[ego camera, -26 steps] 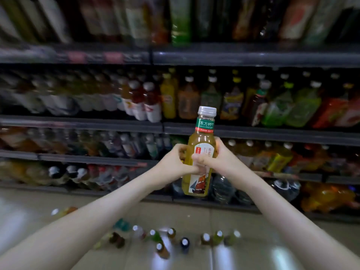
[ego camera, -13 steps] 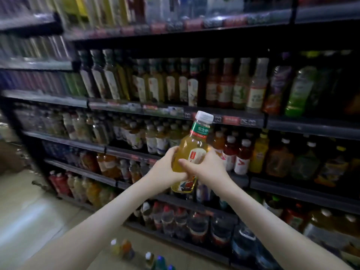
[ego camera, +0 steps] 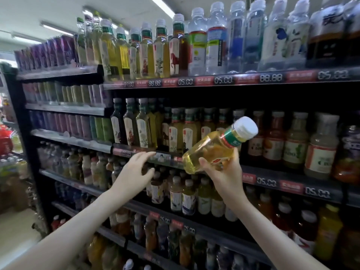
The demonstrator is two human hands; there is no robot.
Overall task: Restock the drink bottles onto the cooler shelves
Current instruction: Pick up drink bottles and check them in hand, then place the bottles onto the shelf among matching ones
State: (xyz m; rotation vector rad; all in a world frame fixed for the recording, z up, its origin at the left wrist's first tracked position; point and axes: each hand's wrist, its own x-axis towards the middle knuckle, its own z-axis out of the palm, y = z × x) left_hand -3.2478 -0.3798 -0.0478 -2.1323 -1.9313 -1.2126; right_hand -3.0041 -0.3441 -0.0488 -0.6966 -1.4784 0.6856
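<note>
Before the shelves (ego camera: 194,82), right hand (ego camera: 224,172) grips tilted bottle (ego camera: 218,147) — left hand (ego camera: 134,172) fingers spread, empty.

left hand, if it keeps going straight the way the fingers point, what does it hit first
Probably the price strip on the shelf edge: the left hand is open, its fingers pointing up and right at it. They look just short of it, though depth is hard to judge.

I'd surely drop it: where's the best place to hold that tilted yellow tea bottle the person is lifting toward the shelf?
Probably around the wide lower body, from underneath, as the right hand does now. The yellow tea bottle leans with its white cap up and to the right, so its weight settles into the palm. The neck is narrower, and the cap end should stay clear. The left hand is open and empty.
</note>
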